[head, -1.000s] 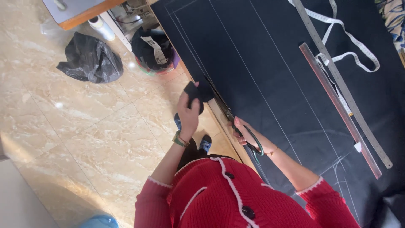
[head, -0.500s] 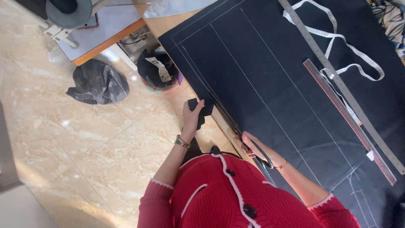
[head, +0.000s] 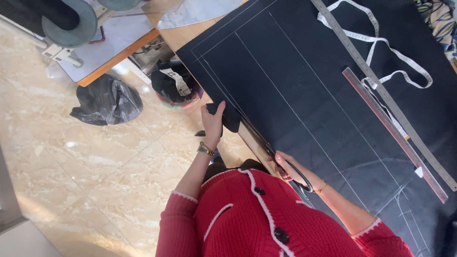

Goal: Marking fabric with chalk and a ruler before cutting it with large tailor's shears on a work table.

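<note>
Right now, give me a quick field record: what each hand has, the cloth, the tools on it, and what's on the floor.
left hand: grip on the cut strip of dark cloth at the table edge
right hand: grip on the scissors, blades along the cloth edge
cloth: dark, flat on the table, chalk lines along it
rulers: metal ruler and reddish ruler, side by side
tape measure: white, looped over the cloth
floor: black bag, scrap basket

Chalk-lined black fabric (head: pixel 304 95) under scissors (head: pixel 273 152)
</note>
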